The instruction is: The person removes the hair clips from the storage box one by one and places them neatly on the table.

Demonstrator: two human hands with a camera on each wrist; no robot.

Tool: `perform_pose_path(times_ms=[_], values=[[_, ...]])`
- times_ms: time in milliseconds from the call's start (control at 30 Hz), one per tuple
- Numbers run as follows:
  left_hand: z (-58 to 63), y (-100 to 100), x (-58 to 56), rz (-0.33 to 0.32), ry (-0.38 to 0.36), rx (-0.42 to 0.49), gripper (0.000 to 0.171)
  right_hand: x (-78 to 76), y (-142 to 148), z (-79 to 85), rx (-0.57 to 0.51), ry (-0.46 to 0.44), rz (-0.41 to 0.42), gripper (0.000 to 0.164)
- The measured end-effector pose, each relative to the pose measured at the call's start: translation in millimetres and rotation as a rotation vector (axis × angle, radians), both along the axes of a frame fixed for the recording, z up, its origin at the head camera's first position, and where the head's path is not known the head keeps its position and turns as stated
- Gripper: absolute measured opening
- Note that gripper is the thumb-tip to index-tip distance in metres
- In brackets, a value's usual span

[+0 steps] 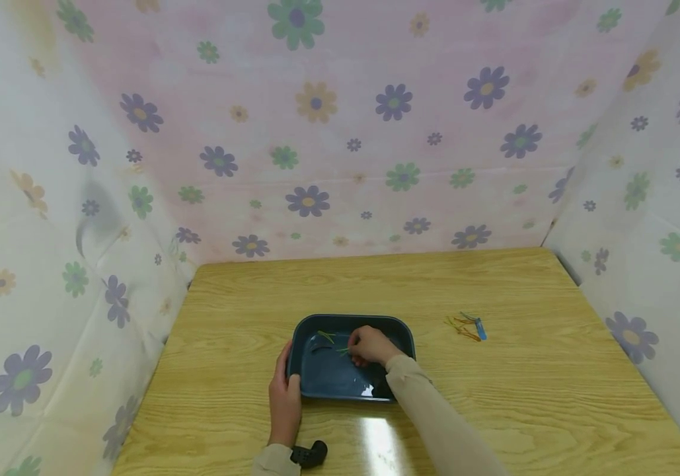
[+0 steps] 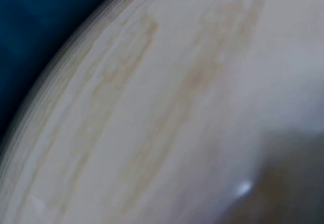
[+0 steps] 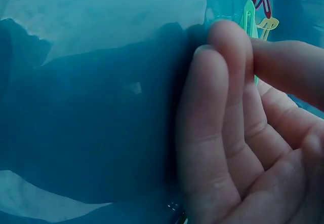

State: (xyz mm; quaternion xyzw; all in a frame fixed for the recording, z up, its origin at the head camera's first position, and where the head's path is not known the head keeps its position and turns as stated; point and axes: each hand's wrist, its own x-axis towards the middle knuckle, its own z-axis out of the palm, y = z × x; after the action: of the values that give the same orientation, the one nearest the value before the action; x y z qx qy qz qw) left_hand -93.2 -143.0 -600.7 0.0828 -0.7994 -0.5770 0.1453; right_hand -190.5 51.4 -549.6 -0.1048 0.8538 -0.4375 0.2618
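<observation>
A dark blue rectangular tray (image 1: 328, 380) sits on the table before me. My left hand (image 1: 285, 400) grips its left side, fingers along the outer wall and thumb at the near corner. Inside the tray, my right hand (image 1: 372, 345) pinches a green hair clip (image 3: 248, 15) between thumb and fingertips. Just beyond those fingers, the right wrist view has a yellow hair clip (image 3: 269, 25) and a dark red one (image 3: 267, 6). A yellow-green clip (image 1: 325, 336) lies toward the tray's far left. The left wrist view is blurred, with the tray's blue (image 2: 35, 26) in one corner.
Several more hair clips lie in a loose cluster right of the tray, among them a blue one (image 1: 480, 328) and an orange one (image 1: 468, 334). The wood-grain table (image 1: 530, 390) is bordered by flower-print cloth (image 1: 345, 218) at the back and both sides.
</observation>
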Motion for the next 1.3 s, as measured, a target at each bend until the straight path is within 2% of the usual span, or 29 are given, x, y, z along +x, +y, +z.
perform_pose_path(times_ms=[167, 400, 667, 867, 1100, 1133, 1200, 1300], values=[[-1.1, 0.4, -0.3, 0.004, 0.002, -0.012, 0.065, 0.7, 3.2, -0.6, 0.023, 0.036, 0.052, 0.007], [-2.2, 1.7, -0.9, -0.002, 0.004, -0.003, 0.065, -0.4, 11.7, -0.8, 0.038, 0.037, 0.093, 0.009], [-2.0, 2.1, -0.7, 0.008, 0.019, -0.006, 0.064, -2.2, 18.5, 9.6, 0.065, 0.095, 0.124, 0.025], [-2.2, 1.6, -0.4, 0.005, 0.015, -0.002, 0.065, -0.9, 21.2, 15.1, -0.013, 0.088, 0.084, 0.025], [-0.8, 0.0, -0.5, -0.006, 0.019, 0.006, 0.065, 0.7, 23.2, 21.0, -0.153, 0.019, 0.038, 0.023], [-0.2, 0.0, -0.2, -0.007, 0.017, 0.012, 0.064, 1.0, 23.4, 22.0, -0.161, 0.013, 0.033, 0.023], [9.7, 2.4, 3.1, -0.005, 0.012, 0.002, 0.063, 1.5, 23.7, 23.9, -0.172, 0.009, 0.026, 0.022], [9.0, 2.2, 3.2, -0.005, 0.016, -0.001, 0.063, 2.2, 24.6, 26.6, -0.182, 0.011, 0.024, 0.022]])
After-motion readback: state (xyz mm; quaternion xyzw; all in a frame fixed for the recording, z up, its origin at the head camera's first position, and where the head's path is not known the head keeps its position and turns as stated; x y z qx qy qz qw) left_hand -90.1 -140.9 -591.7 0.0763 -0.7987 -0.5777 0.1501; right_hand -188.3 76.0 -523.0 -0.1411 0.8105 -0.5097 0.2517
